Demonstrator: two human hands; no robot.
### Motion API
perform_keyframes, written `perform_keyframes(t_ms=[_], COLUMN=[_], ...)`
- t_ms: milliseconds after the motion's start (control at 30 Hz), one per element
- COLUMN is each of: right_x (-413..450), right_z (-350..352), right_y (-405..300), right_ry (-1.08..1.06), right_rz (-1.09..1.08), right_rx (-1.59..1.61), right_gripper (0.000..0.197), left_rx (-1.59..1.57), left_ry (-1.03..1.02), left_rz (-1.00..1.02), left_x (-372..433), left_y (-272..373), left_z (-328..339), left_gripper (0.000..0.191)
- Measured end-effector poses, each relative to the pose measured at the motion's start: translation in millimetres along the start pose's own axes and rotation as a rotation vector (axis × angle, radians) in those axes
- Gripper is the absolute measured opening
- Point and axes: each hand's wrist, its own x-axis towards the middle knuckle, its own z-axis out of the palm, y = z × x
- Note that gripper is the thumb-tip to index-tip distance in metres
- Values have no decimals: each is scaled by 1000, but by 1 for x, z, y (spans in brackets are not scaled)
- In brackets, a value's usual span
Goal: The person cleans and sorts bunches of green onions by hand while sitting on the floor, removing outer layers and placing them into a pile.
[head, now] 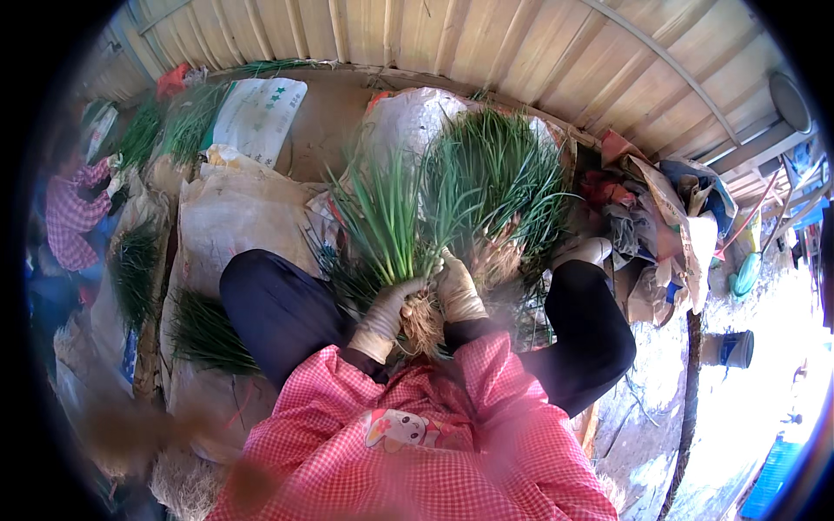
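Observation:
My left hand [389, 311], in a pale work glove, is closed around a bunch of green allium plants [391, 241], perhaps scallions or green garlic. Their leaves point away from me. The pale roots [420, 325] hang between my wrists. Close beside it, my gloved right hand [458, 286] grips a few leafy stalks [449, 208] at their lower ends; its fingertips are partly hidden. Just beyond my right hand lies a large heap of the same plants [505, 169], their tangled roots [496, 257] towards me.
White woven sacks [244, 215] cover the ground ahead and left. More greens [212, 332] lie beside my left knee. A co-worker in a checked sleeve [78, 215] sits at far left. Crumpled bags [651, 221] are piled at right, near a bucket [736, 349]. A corrugated wall [456, 36] stands ahead.

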Motion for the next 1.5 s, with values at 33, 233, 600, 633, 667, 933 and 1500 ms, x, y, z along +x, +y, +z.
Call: perform_keyframes(t_ms=[33, 233, 600, 633, 667, 933, 1500], right_x=[1, -11, -39, -38, -37, -47, -68], right_z=[-5, -52, 10, 6, -2, -99, 37], right_y=[1, -37, -106, -102, -98, -66, -207], right_ry=[33, 80, -450, -440, -467, -292, -886], right_rz=[-235, 173, 323, 337, 299, 28, 35], right_rx=[-471, 529, 0, 226, 538, 82, -325], right_gripper=[14, 18, 21, 15, 11, 33, 20], left_rx=[-42, 36, 441, 385, 180, -127, -51], left_ry=[-80, -36, 234, 202, 75, -198, 71], left_rz=[57, 72, 251, 212, 271, 88, 632], left_x=[-5, -17, 17, 14, 9, 1, -111], left_y=[2, 8, -5, -1, 1, 17, 185], left_z=[2, -1, -10, -12, -13, -16, -64], left_gripper=[23, 21, 30, 32, 31, 26, 41])
